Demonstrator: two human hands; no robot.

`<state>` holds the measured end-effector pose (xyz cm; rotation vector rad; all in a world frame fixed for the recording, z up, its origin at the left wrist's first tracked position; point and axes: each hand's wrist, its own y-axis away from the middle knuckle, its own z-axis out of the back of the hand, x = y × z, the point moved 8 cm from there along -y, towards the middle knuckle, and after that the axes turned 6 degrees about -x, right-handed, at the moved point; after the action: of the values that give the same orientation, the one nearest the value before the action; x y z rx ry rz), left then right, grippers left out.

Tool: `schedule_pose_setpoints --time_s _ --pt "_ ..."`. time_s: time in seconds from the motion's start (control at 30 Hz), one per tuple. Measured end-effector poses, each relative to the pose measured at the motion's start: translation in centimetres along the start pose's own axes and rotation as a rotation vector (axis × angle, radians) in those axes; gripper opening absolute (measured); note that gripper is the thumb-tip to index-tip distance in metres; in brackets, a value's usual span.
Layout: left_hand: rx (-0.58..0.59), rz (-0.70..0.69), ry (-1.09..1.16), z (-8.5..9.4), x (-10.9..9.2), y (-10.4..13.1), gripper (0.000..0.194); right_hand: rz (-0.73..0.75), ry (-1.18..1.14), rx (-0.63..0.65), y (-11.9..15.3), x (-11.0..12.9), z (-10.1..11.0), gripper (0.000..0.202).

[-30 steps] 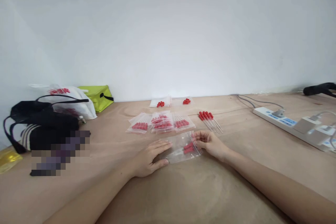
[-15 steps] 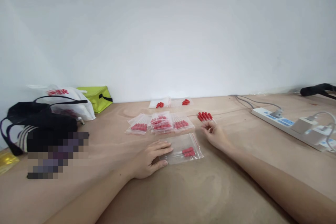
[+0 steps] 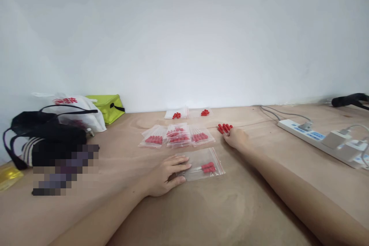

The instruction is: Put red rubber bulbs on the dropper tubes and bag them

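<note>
My left hand [image 3: 170, 173] lies flat with fingers stretched over the left end of a clear zip bag [image 3: 193, 157]. Inside that bag are a few red-handled screwdrivers [image 3: 208, 167] with thin pale shafts, their handles towards the right end. Farther off to the right, my right hand [image 3: 235, 138] has its fingertips pinched at the near end of a loose group of red-handled screwdrivers [image 3: 224, 128]. The handles point away from me; the fingers partly cover the shafts, and how many are gripped is hidden.
Filled zip bags [image 3: 178, 136] lie in overlapping piles beyond my left hand. Two more bags [image 3: 198, 113] with small red pieces lie near the wall. A power strip [image 3: 317, 138] with plugs and cables is at right; a black bag [image 3: 57, 134] and a green bag [image 3: 111, 107] are at left.
My right hand has moved slightly forward onto the loose red-handled screwdrivers, and its fingers have closed in at their near ends. The left hand stays on the bag.
</note>
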<state>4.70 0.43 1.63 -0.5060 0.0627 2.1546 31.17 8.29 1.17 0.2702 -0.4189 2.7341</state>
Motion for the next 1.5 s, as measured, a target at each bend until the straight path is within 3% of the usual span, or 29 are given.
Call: schedule_pose_setpoints --time_s 0.1,0.2,0.33,0.47,0.7,1.0,1.27,1.5 --pt "-0.009 -0.006 0.016 0.0 0.0 0.0 0.039 0.021 -0.156 -0.086 0.1 0.0 0.9 0.031" --pt "-0.01 -0.005 0.014 0.0 0.1 0.0 0.039 0.082 -0.498 -0.156 0.7 0.1 1.9 0.036" --pt "0.0 -0.004 0.003 -0.1 0.2 0.1 0.039 0.158 -0.968 -0.035 2.8 0.6 1.8 0.041" --pt "-0.012 -0.008 0.011 -0.1 0.2 0.1 0.039 0.232 -1.203 0.123 5.6 1.8 1.5 0.034" --pt "-0.01 0.0 0.019 -0.1 0.2 0.1 0.039 0.09 -1.281 0.298 6.6 2.1 -0.9 0.03" --pt "-0.012 -0.005 0.016 -0.2 0.3 0.1 0.039 -0.143 -1.493 0.039 6.0 -0.1 -0.1 0.049" --pt "-0.003 -0.003 0.0 -0.1 0.0 0.0 0.043 -0.154 -1.626 0.214 6.7 1.0 -1.6 0.032" --pt "-0.021 -0.015 0.034 0.2 -0.1 0.0 0.042 -0.196 -1.419 -0.125 5.6 -1.6 -0.4 0.034"
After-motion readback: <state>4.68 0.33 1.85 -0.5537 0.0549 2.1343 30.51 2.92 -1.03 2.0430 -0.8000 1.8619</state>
